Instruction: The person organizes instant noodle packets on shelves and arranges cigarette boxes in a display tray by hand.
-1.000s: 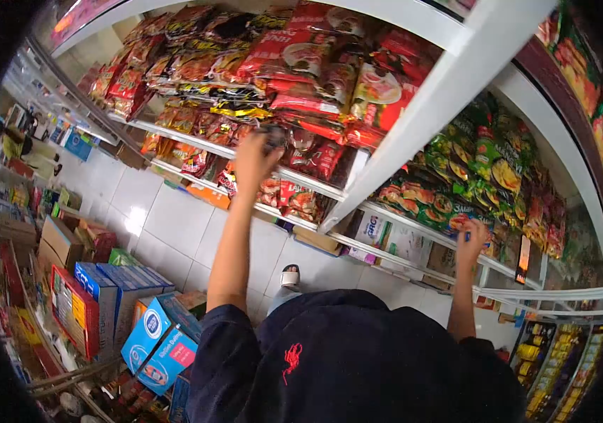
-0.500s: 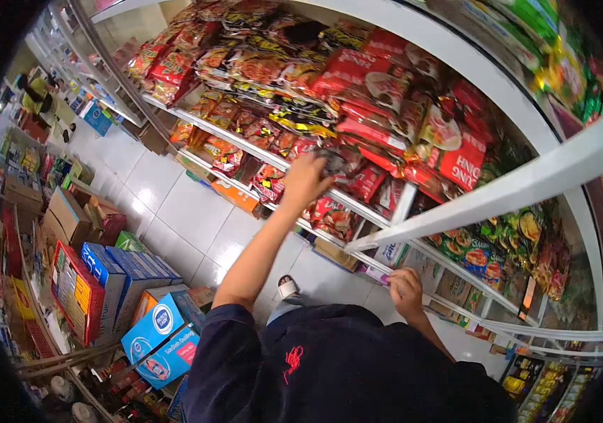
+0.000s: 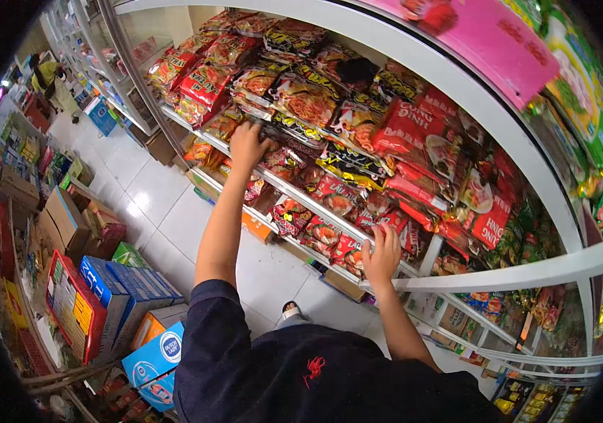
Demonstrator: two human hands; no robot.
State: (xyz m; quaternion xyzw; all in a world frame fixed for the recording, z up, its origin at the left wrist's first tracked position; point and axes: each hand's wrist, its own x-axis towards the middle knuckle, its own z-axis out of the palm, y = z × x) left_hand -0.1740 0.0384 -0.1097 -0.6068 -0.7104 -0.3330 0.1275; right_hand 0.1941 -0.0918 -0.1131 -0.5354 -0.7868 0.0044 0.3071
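My left hand (image 3: 247, 146) is at the front of the noodle shelf, its fingers closed around what looks like a dark cloth (image 3: 270, 131), mostly hidden by the hand. Just beyond it lie noodle packets with black and yellow print (image 3: 304, 99). My right hand (image 3: 384, 252) rests at the shelf's white front rail (image 3: 319, 209), fingers spread and nothing seen in them. Red packets (image 3: 336, 194) are right beside its fingertips. Larger red noodle bags (image 3: 414, 134) are stacked further back on the same shelf.
Below, another tier holds red packets (image 3: 322, 233). A white curved frame bar (image 3: 513, 278) crosses at the right. Behind me on the left stand blue cartons (image 3: 107, 282), a red tray-like box (image 3: 69, 303) and a Dutch Lady carton (image 3: 153, 359). A person (image 3: 54, 84) is far down the aisle.
My left hand has moved left along the shelf with the dark cloth. My right hand has risen from the lower frame to the shelf rail, its fingers now spread.
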